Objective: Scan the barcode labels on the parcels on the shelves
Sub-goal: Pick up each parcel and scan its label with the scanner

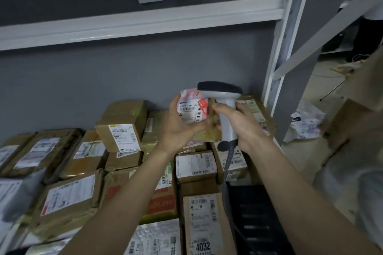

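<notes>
My left hand [178, 126] grips a small pink parcel [191, 107] from the left and below, its white barcode label turned toward me. My right hand [238, 122] is wrapped round the handle of a grey-and-white barcode scanner [222, 97]. The scanner's dark head sits just above and right of the parcel, almost touching it. A grey cable [227, 170] hangs from the scanner's base. Both are held above a shelf [257, 217] packed with several cardboard parcels, each with a white label.
A brown box [124, 126] is stacked on the others at the left; a tall box marked 4032 [204, 223] lies at the front. The white upper shelf beam [141, 23] runs overhead, a white upright [277, 72] stands right. Crumpled bags [306, 124] lie on the floor beyond.
</notes>
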